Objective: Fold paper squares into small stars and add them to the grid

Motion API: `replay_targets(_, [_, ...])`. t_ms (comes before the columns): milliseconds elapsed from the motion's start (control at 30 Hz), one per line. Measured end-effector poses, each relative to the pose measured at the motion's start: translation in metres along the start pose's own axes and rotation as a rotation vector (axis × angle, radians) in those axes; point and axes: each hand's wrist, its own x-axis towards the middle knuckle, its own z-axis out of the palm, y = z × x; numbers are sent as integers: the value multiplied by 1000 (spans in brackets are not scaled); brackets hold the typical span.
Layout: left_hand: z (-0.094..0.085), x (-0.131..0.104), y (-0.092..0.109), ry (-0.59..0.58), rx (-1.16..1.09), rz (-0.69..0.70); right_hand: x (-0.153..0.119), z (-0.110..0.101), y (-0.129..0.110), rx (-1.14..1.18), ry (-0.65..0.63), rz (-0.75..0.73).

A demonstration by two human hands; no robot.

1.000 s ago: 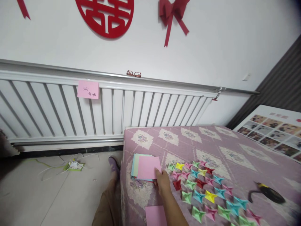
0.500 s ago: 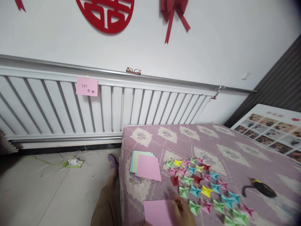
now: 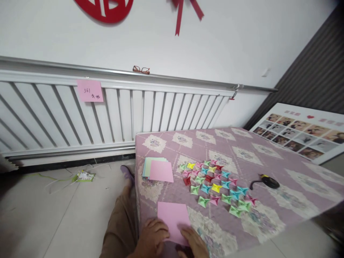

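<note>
A pink square sheet of paper [image 3: 174,216] is at the near edge of the bed, between my two hands. My left hand [image 3: 153,234] has its fingers closed over the sheet's lower left edge. My right hand [image 3: 195,242] grips the lower right corner, fingers on top and the thumb lower, partly cut off by the frame. Beyond the sheet lies a stack of coloured paper [image 3: 161,171], pink on top with green and blue sheets beneath. To the right, several small folded paper pieces [image 3: 216,187] in green, pink, blue, yellow and red stand in rows.
A floral purple cover [image 3: 204,222] spreads over the bed. A dark object with a curved cord or handle [image 3: 270,182] lies at its right. Behind are a white radiator [image 3: 120,114], glasses [image 3: 141,70] on a pipe and a photo board [image 3: 295,132]. A power strip [image 3: 84,176] sits on the floor.
My left hand has come into view at the sheet's left edge. My right hand has shifted to the lower right corner. The whole view has tilted down and turned right.
</note>
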Motion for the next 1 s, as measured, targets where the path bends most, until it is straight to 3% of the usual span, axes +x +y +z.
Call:
replay_targets(133, [-2, -12, 5, 15, -70, 4, -2, -3, 2, 62, 55, -11])
replay_targets(300, [7, -24, 7, 95, -77, -17, -2, -4, -5, 142, 99, -31])
replay_targets(567, [31, -29, 0, 329, 8, -67, -3, -14, -27, 226, 161, -7])
replay_targets(833, [23, -23, 0, 293, -1, 76, -5, -14, -28, 217, 212, -24])
replay_targets(1000, [23, -23, -7, 258, 62, 156, -3, -12, -19, 153, 181, -113])
